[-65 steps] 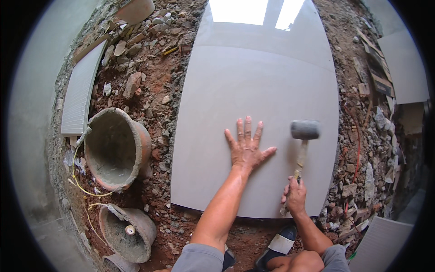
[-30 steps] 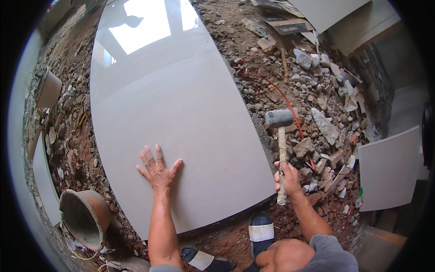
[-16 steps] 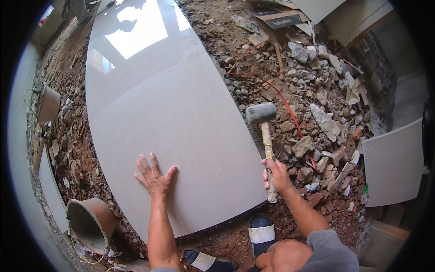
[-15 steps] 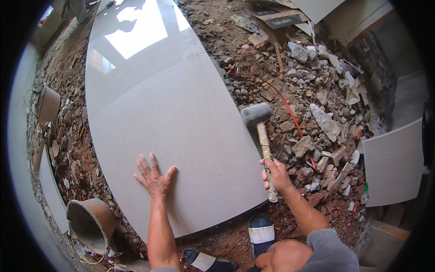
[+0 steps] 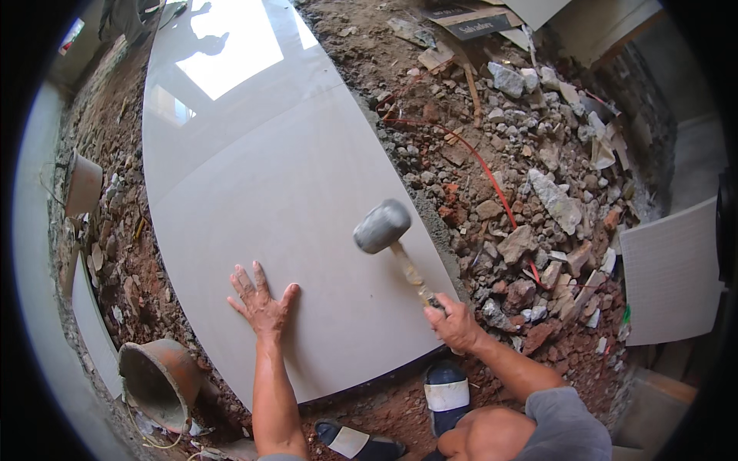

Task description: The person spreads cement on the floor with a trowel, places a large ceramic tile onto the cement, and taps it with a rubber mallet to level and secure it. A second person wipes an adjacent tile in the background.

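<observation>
Flat on a pale, glossy floor tile (image 5: 231,215), my left hand (image 5: 264,302) lies with its fingers spread. My right hand (image 5: 453,323) is closed round the worn handle of a rubber mallet (image 5: 383,226). The mallet's grey head is over the right part of the tile; whether it touches the surface I cannot tell. A joint line crosses the tiled surface farther up, and the far part mirrors a bright opening.
Rubble (image 5: 538,184) and a red hose-like line (image 5: 492,184) lie to the right. A bucket (image 5: 165,376) rests tipped at lower left, with another bucket (image 5: 83,184) beyond it. A loose tile (image 5: 669,273) leans at far right. My sandalled feet (image 5: 446,396) are at the tile's near edge.
The mallet has swung left, from beside the tile's right edge to over its surface, and my right hand has shifted slightly left and nearer me. My left hand stays in place.
</observation>
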Available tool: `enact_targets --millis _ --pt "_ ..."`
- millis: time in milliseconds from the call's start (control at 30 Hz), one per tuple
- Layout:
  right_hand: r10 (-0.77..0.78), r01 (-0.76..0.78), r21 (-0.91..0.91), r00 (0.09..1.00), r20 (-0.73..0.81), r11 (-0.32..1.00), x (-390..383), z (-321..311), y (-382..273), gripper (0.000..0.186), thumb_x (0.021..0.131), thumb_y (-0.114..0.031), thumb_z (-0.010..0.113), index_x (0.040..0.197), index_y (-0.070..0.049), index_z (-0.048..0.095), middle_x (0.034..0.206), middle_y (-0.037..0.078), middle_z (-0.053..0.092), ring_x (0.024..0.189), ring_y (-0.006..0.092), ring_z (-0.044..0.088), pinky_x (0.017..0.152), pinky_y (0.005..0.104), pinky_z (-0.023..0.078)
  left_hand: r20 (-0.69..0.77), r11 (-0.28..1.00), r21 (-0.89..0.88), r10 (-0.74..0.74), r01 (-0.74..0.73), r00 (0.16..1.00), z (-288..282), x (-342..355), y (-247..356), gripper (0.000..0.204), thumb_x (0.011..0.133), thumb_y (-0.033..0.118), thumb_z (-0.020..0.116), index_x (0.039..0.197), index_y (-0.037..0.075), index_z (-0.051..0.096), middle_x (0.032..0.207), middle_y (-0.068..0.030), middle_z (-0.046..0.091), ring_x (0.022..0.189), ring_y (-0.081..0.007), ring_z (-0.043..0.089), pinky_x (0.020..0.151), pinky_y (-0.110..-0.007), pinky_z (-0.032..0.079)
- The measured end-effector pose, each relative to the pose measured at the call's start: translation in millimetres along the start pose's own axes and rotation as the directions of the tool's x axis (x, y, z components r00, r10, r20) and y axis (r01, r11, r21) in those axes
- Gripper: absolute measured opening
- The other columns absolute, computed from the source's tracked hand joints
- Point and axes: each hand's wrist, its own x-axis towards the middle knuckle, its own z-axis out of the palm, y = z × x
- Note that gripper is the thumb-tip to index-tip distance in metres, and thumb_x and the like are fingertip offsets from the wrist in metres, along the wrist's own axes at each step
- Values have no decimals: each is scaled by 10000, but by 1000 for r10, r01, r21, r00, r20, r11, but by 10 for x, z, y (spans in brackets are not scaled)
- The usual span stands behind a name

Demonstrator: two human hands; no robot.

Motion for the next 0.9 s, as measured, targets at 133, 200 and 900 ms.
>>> enact_targets --millis 133,200,900 --pt "-326 293 -322 944 -52 900 -11 192 26 398 875 -275 657 1176 -33 561 899 215 680 789 381 684 657 417 554 2 1000 -7 1 -1 1000 1 9 2 1015 740 744 603 1530 194 282 1621 -123 79 1498 -314 -1 1139 -630 -32" --pt "-450 386 -398 890 -78 832 26 251 19 395 853 -260 677 1169 -47 570 910 177 687 789 353 689 658 411 556 11 1000 -28 5 -5 1000 2 16 -1 1022 737 743 606 1532 194 274 1621 -122 78 1498 -313 -2 1134 -636 -35" --pt "-47 54 -122 997 54 991 239 307 74 402 972 -302 515 1201 22 458 879 310 630 862 503 611 765 535 494 -141 997 -77 -20 10 990 -81 1396 593 845 928 682 339 1545 122 198 1610 -137 145 1492 -330 58 1149 -611 16"
